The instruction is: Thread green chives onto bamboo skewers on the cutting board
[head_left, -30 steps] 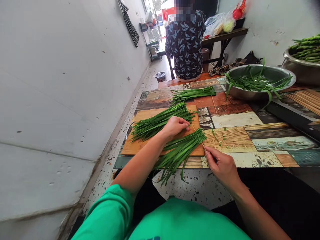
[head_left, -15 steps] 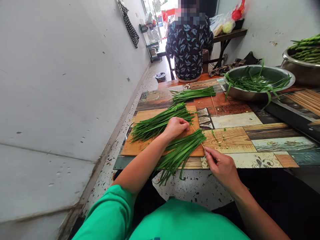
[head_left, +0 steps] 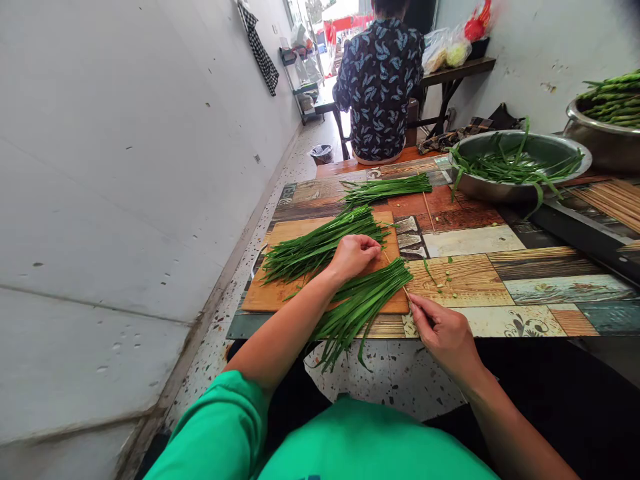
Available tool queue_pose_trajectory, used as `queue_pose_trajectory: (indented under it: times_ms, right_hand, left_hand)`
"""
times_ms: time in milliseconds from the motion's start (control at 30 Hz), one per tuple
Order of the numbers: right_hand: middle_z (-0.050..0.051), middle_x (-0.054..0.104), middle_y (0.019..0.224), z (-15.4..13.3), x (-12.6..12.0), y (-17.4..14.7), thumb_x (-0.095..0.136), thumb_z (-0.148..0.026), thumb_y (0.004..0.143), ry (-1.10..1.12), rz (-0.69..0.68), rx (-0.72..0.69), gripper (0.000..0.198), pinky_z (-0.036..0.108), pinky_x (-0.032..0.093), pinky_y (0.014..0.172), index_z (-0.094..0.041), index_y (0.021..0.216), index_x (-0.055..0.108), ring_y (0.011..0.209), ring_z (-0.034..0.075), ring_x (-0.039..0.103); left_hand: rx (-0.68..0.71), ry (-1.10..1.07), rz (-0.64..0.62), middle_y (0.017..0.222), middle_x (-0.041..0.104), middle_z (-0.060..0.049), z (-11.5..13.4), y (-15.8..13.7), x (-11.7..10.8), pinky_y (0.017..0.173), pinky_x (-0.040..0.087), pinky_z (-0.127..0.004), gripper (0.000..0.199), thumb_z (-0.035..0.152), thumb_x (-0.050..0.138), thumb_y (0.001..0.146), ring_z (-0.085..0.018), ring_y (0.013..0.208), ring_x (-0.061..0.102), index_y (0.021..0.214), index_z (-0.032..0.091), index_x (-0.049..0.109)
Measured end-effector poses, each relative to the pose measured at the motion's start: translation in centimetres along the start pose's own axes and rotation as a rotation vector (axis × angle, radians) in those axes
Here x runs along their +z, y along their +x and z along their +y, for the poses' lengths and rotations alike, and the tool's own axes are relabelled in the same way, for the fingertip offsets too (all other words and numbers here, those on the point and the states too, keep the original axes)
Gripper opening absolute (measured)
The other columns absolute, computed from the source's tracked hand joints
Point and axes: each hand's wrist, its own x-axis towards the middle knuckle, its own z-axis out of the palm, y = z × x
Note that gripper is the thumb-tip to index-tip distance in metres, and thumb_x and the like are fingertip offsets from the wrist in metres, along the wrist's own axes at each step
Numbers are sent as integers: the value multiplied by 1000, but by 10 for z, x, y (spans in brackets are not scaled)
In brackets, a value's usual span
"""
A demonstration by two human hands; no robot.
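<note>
My right hand [head_left: 443, 333] pinches the near end of a thin wooden skewer [head_left: 406, 293] at the table's front edge. The skewer runs through the thick ends of a bunch of garlic chives [head_left: 367, 300], whose leaves hang over the edge toward my lap. Close to the skewer's far end, my left hand [head_left: 356, 257] is closed in a pinch; what lies between its fingertips is too small to make out. Beyond that hand, a larger pile of chives [head_left: 320, 243] rests on a wooden cutting board [head_left: 255, 297].
Farther back lies another chive bunch [head_left: 385, 190] with a skewer [head_left: 429, 210] at its end. On the right are a metal bowl of chives [head_left: 493, 190], a pot of green stalks [head_left: 600, 137], loose skewers [head_left: 617, 200] and a black-handled tool [head_left: 585, 237]. A person [head_left: 383, 87] sits ahead, facing away.
My left hand has shifted very slightly to the right. My right hand, the skewer and the chives look the same. The seated person's upper body has moved a little.
</note>
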Motion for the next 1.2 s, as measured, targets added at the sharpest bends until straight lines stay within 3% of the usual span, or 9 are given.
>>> queue_pose_trajectory:
  times_ms: [300, 700, 833, 1000, 1133, 1200]
  right_hand:
    - [7, 75, 92, 0, 0, 1, 49, -24, 89, 2, 12, -27, 29, 25, 57, 67, -13, 102, 72, 76, 18, 72]
    - [6, 76, 91, 3, 2, 0, 50, -25, 88, 20, 12, -16, 28, 25, 57, 66, -15, 102, 72, 75, 18, 72]
    - [6, 76, 91, 2, 0, 1, 49, -26, 88, 35, 2, 8, 28, 25, 57, 65, -17, 102, 72, 74, 18, 72]
    - [5, 76, 88, 1, -1, 1, 49, -26, 88, 42, 6, 19, 27, 25, 56, 62, -18, 101, 72, 72, 18, 72]
    - [5, 76, 88, 1, 0, 1, 49, -26, 88, 32, 5, 17, 27, 25, 56, 61, -18, 100, 72, 72, 18, 72]
    - [5, 76, 89, 1, 0, 2, 49, -26, 88, 28, 7, 16, 27, 25, 56, 62, -17, 100, 72, 73, 18, 72]
  left_hand:
    - [88, 47, 26, 69, 70, -1, 0, -2, 1, 64, 44, -19, 12, 14, 58, 78, -9, 62, 59, 79, 12, 69]
    - [120, 183, 71, 70, 69, -1, 1, -8, 2, 61, 41, -19, 11, 16, 61, 78, -9, 61, 55, 80, 12, 71]
    - [148, 201, 22, 75, 70, -1, 2, -11, 1, 65, 44, -20, 13, 16, 61, 78, -10, 66, 58, 83, 13, 72]
    - [277, 280, -168, 86, 72, -2, 7, -16, -12, 78, 47, -21, 17, 18, 59, 81, -12, 79, 63, 86, 17, 75]
    - [217, 562, 34, 91, 70, -5, 8, -12, -25, 83, 47, -26, 20, 20, 56, 84, -16, 85, 62, 91, 17, 75]
    - [214, 707, 33, 92, 68, -6, 7, -9, -26, 82, 47, -28, 20, 21, 57, 83, -18, 86, 61, 92, 18, 75]
